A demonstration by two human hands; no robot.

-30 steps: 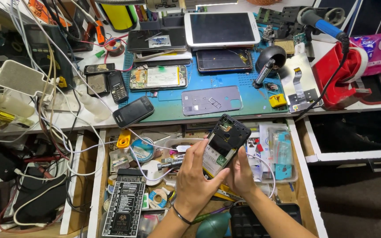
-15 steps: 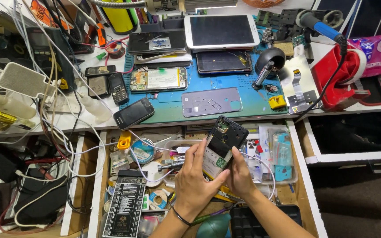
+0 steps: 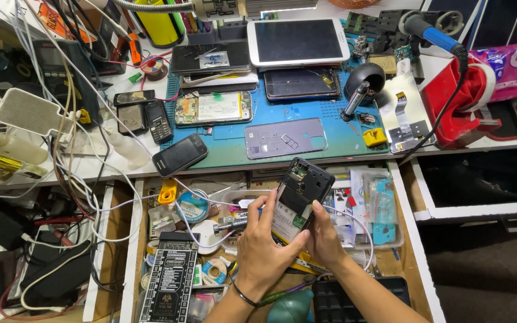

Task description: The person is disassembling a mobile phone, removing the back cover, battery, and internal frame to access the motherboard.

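Opened phone (image 3: 299, 200) at lower centre, pinched between left hand (image 3: 264, 248) and right hand (image 3: 325, 236); best keep thumbs off board, hold edges only.

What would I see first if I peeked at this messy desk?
First, two hands, the left hand and right hand, holding an opened phone above a crowded open drawer. Behind it, on the blue work mat, lie a grey phone back cover and a white tablet.
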